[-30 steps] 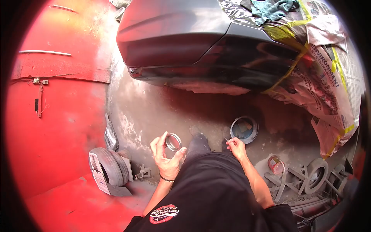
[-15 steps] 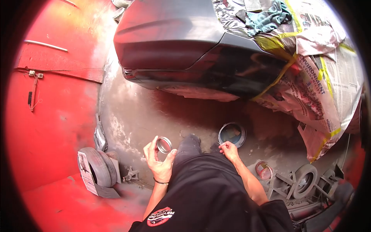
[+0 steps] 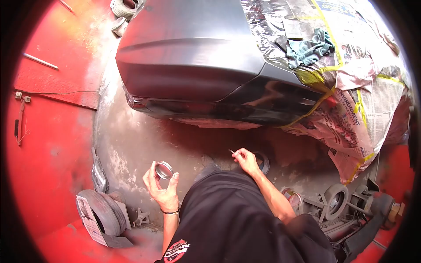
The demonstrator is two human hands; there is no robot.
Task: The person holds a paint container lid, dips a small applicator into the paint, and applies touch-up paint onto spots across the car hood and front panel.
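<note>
My left hand grips a small round metal tin between thumb and fingers, its open face turned up towards me. My right hand is closed in a pinch on a thin, short stick-like thing, whose pale tip points left; its kind is too small to make out. Behind the right wrist, a round bucket on the floor is mostly hidden by my arm and shirt. In front of both hands stands a dark car body with a matte grey panel above its black bumper.
Newspaper and yellow tape mask the car on the right, with a teal cloth lying on top. Stacked tyres stand at lower left. A clear container, a wheel and metal parts lie at lower right.
My right hand has moved up and left, away from over the bucket, with the thin thing. The tin stays in my left hand. The view has shifted, showing more of the car.
</note>
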